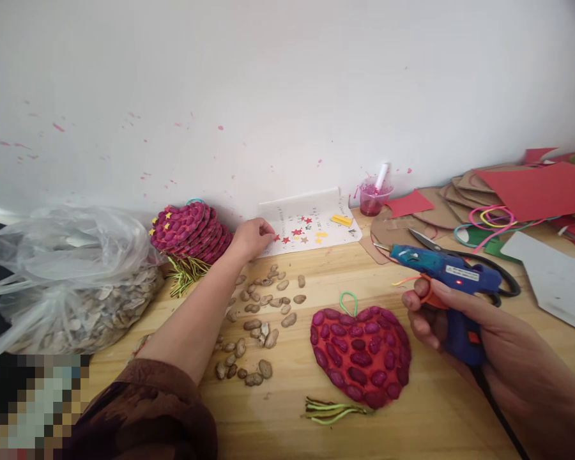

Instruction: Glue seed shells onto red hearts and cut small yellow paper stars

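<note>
My right hand (pixel 460 319) is wrapped round a blue hot glue gun (pixel 450 268), its nozzle pointing left and a small red light glowing on its side. My left hand (pixel 252 239) reaches to the left edge of a white paper sheet (pixel 323 207) scattered with small red and yellow stars. Its thumb and forefinger pinch together beside a red star (pixel 276 237); whether they hold it is unclear. Between my arms lies a heart (pixel 359 354) covered with purple-painted peanut shells, a green loop (pixel 349 303) at its top and a green cord tassel (pixel 333 410) below.
Peanut shells (pixel 271 338) lie loose on the wooden table. At left stand a plastic bag of shells (pixel 124 306) and stacked purple hearts (pixel 191 233). Behind are a paint cup (pixel 374 197), scissors (pixel 424 241), cardboard (pixel 429 204) and red paper (pixel 541 191).
</note>
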A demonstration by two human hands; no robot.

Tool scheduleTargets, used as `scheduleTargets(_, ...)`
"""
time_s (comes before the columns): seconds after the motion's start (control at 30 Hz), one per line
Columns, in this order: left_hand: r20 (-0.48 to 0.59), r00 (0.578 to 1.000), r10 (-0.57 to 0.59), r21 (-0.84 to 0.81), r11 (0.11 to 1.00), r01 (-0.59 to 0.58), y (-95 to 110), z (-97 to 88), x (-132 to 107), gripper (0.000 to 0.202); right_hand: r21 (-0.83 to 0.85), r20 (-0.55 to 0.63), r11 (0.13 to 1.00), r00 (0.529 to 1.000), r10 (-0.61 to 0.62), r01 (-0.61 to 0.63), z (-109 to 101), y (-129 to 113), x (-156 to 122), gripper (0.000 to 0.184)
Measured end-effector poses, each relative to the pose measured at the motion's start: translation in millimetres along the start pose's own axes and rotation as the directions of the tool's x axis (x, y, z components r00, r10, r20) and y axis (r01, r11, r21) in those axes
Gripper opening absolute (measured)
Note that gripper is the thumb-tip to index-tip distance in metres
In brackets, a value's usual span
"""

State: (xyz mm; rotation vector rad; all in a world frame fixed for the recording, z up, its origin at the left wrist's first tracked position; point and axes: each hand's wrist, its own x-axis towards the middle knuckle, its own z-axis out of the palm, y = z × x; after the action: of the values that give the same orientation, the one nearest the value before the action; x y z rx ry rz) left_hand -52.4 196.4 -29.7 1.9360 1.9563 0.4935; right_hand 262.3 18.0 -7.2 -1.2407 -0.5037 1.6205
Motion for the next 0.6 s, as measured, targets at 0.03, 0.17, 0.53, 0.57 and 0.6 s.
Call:
scheduleTargets(0.03,-0.005,1.0,-0.001,-0.01,1.0,0.001,0.1,-0.6,-0.9,0.011,0.0,0.006,1.0,1.0,0.001,-0.001,0.1,0.1,0.0,0.024)
scheduleTargets(0.17,-0.005,1.0,0.003,-0.041,0.999,-0.003,-0.8,-1.7,-1.8,0.012,-0.001,0.023,1.0,1.0,-0.002,0.002,2.2,-0.6,-0.8,0.023)
scheduleTargets(0.53,0.064,0.997,0.038,-0.1,0.994,-0.032,-2.5,2.4,3.9,0.007,0.003,0.039,1.0,0.999,-0.009,0.008,0.1,-1.1,0.9,0.022)
scheduleTargets(0.57,0.058,0.998,0.037,-0.11,0.993,-0.031,-2.3,1.8,3.4,0.007,0.003,0.044,1.0,0.999,-0.012,0.012,0.2,-1.0,0.8,0.022)
scheduleTargets(0.6,0.049,0.998,0.035,-0.124,0.992,-0.029,-2.1,0.9,2.6,0.007,0.004,0.047,1.0,0.999,-0.014,0.014,0.4,-0.8,0.6,0.022)
